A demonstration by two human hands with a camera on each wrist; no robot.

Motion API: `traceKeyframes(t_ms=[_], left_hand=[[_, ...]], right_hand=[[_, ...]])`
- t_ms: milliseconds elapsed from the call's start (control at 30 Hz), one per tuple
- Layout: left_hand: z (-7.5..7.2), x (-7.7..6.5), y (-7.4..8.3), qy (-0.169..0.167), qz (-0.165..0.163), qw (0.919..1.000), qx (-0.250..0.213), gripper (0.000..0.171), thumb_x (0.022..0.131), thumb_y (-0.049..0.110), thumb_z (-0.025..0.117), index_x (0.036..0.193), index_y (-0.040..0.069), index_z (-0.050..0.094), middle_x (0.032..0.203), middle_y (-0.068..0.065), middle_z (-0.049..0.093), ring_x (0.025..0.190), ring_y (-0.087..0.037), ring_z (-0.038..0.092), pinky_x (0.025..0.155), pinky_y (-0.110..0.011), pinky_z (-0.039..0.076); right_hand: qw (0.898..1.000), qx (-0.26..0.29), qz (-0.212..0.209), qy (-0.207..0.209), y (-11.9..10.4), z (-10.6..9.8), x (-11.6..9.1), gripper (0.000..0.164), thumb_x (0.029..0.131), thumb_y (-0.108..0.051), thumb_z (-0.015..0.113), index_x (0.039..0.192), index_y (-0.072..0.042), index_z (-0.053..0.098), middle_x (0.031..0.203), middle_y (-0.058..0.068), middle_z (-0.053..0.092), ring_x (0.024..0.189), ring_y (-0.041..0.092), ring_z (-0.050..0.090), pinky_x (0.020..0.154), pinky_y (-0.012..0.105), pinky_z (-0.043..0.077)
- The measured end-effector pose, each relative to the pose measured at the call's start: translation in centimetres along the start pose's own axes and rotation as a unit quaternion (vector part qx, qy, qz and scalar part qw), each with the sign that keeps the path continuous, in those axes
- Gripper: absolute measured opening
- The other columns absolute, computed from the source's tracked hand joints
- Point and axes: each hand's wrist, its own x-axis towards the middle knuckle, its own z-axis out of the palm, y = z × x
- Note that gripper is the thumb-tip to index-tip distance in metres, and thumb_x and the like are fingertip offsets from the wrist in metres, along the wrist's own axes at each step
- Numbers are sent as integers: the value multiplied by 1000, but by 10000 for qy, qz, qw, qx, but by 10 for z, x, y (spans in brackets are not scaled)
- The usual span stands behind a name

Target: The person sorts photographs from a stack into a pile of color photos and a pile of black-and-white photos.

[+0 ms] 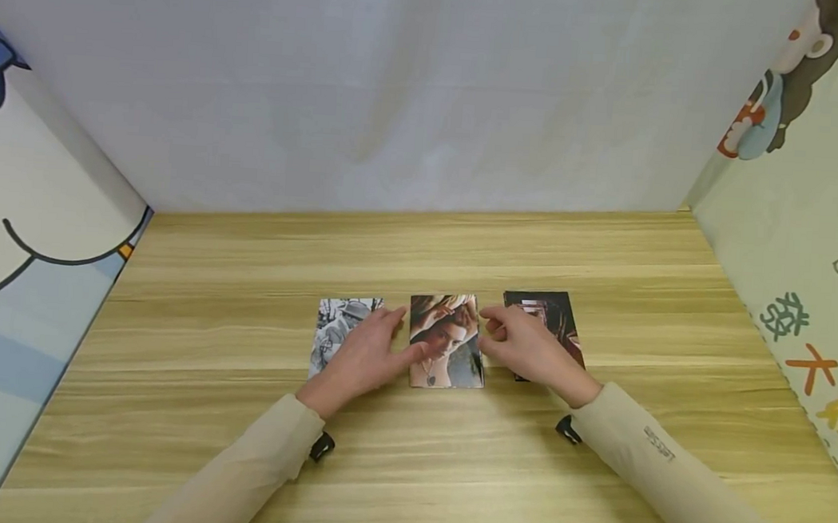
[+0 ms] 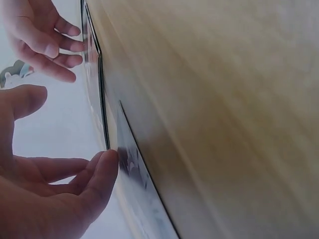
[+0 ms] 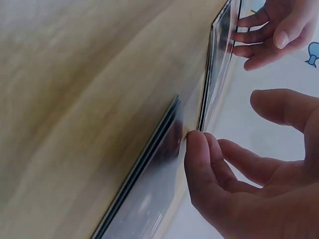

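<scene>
Three picture cards lie in a row on the wooden table, the middle one [image 1: 448, 369] showing a person with raised arms and a heart pendant. Wrist views show layered edges on it, like a small stack. My left hand [image 1: 366, 350] has its fingertips by that card's left edge, thumb raised over its face. On the other side, my right hand [image 1: 529, 350] holds its loosely bent fingers at the right edge, thumb apart from them. Beneath the left hand is a black-and-white card [image 1: 330, 320], partly covered. A dark stack of cards [image 3: 154, 167] lies partly hidden under the right hand.
Wood-grain tabletop [image 1: 421, 470] surrounds the cards. A pale wall [image 1: 429, 94] rises behind the table, with cartoon-printed panels [image 1: 41, 190] at the left and right. Black clips or straps [image 1: 322, 447] hang at both sleeve cuffs.
</scene>
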Motion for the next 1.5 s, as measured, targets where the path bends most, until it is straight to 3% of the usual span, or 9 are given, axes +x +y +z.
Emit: traceKeyframes(t_ms=[67, 167, 300, 500, 700, 967, 1200, 1333, 1500], left_hand=[[0, 1, -1, -12, -15, 10000, 27, 77, 97, 49, 65, 149, -6, 49, 116, -15, 59, 101, -29, 57, 86, -46, 52], [-1, 1, -2, -32, 18, 9999, 112, 75, 98, 45, 66, 149, -7, 49, 119, -17, 59, 99, -27, 56, 83, -44, 51], [-1, 3, -3, -107, 58, 9996, 258, 74, 97, 41, 68, 148, -9, 49, 124, -20, 57, 101, -27, 55, 83, -41, 51], [-2, 6, 0, -236, 62, 9990, 365, 69, 97, 39, 69, 144, -9, 54, 118, -17, 55, 103, -26, 52, 87, -40, 49], [-1, 9, 2, -344, 6, 9983, 469, 65, 98, 38, 68, 143, -7, 56, 119, -16, 56, 108, -27, 52, 94, -42, 49], [-1, 10, 6, -424, -123, 9979, 468, 67, 98, 41, 67, 144, -7, 56, 122, -17, 55, 109, -29, 54, 93, -43, 50], [0, 8, 4, -364, -11, 9988, 330, 68, 98, 39, 66, 145, -9, 53, 119, -18, 57, 105, -28, 53, 88, -41, 49], [-2, 6, 4, -251, -10, 9996, 98, 69, 97, 37, 66, 146, -10, 51, 116, -18, 58, 99, -26, 53, 79, -39, 48], [-2, 5, 4, -79, -53, 9999, -124, 56, 96, 36, 66, 135, -3, 61, 98, -11, 55, 84, -23, 47, 66, -34, 40]], right_hand=[[10000, -38, -24, -29, 0, 1, 2, 54, 99, -20, 63, 144, 8, 53, 123, 18, 66, 113, 32, 63, 96, 51, 53], [10000, -80, -39, -26, 1, 2, 3, 54, 98, -19, 64, 144, 8, 54, 120, 17, 67, 111, 31, 63, 95, 50, 53], [9998, -128, -121, -60, 1, 3, 5, 53, 97, -18, 64, 142, 9, 55, 119, 17, 67, 109, 30, 64, 94, 50, 53], [9994, -276, -225, -35, 2, 4, 7, 51, 95, -15, 64, 140, 9, 58, 117, 16, 68, 103, 28, 62, 90, 47, 53], [9986, -428, -306, -16, 3, 4, 9, 49, 94, -14, 63, 138, 8, 60, 109, 12, 67, 89, 23, 53, 76, 37, 44], [9986, -445, -277, -11, 4, 5, 10, 50, 95, -15, 64, 139, 8, 60, 107, 11, 66, 86, 22, 53, 74, 36, 43], [9994, -178, -287, 65, 2, 6, 9, 49, 96, -16, 65, 137, 10, 60, 108, 12, 69, 91, 22, 60, 82, 42, 52], [9996, -4, -253, 86, 2, 5, 7, 52, 97, -18, 65, 141, 9, 57, 111, 15, 68, 99, 26, 63, 88, 47, 54], [9995, 183, -223, 132, 1, 4, 4, 54, 99, -18, 64, 146, 7, 52, 117, 18, 67, 108, 32, 65, 93, 50, 54]])
